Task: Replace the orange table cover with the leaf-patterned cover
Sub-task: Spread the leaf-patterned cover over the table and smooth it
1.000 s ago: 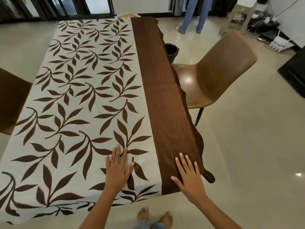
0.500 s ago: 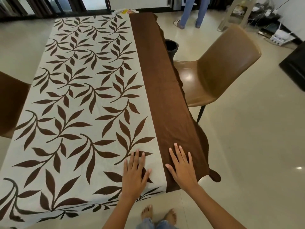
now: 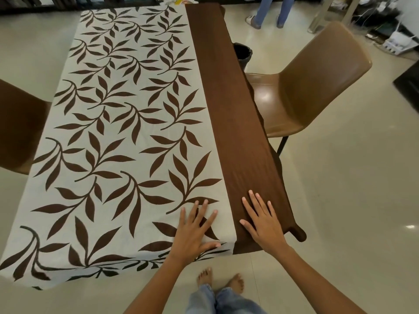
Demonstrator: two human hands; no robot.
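Observation:
The leaf-patterned cover (image 3: 118, 141), cream with brown leaves and a plain brown band (image 3: 235, 123) along its right side, lies spread over the whole table. My left hand (image 3: 196, 230) rests flat with spread fingers on the leaf print near the front edge. My right hand (image 3: 263, 220) lies flat on the brown band close to the front right corner. Neither hand holds anything. No orange cover is in view.
A brown chair (image 3: 313, 87) stands close to the table's right side, another brown chair (image 3: 18, 128) at its left. A dark bin (image 3: 242, 53) sits behind the right chair. A person's legs (image 3: 272, 10) stand at the far end. Cables and devices (image 3: 394, 39) lie at the far right.
Both hands have slid along the front edge toward the right corner, staying flat on the cloth. The left hand has come closer to the brown band.

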